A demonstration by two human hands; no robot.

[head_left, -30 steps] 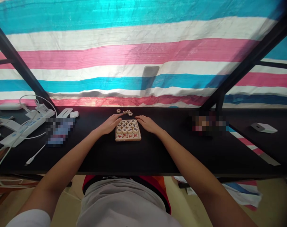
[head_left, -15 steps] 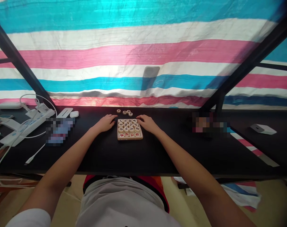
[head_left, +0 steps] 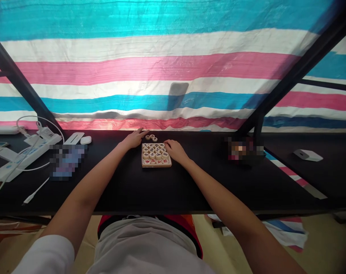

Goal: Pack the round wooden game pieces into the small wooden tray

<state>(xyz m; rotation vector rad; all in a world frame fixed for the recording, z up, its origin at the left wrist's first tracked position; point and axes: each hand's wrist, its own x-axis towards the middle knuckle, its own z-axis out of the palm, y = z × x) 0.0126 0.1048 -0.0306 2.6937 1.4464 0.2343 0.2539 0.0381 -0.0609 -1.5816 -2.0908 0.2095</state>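
Observation:
A small wooden tray (head_left: 156,165) packed with round wooden chess discs lies on the black table (head_left: 173,186) in front of me. A few loose discs (head_left: 152,137) lie just behind it. My left hand (head_left: 134,139) reaches past the tray's left corner, fingers stretched out, fingertips touching the leftmost loose disc. My right hand (head_left: 175,150) rests against the tray's right side with its fingers curled on the edge.
A white power strip (head_left: 21,156) with cables, a white mouse (head_left: 85,140) and a blurred item sit at the left. A white box (head_left: 307,155) lies at the right. A striped tarp (head_left: 173,68) and black frame bars stand behind the table.
My left hand has left the tray's side and moved forward to the loose discs. The tray shifted slightly away from me. My right hand stays on its right edge.

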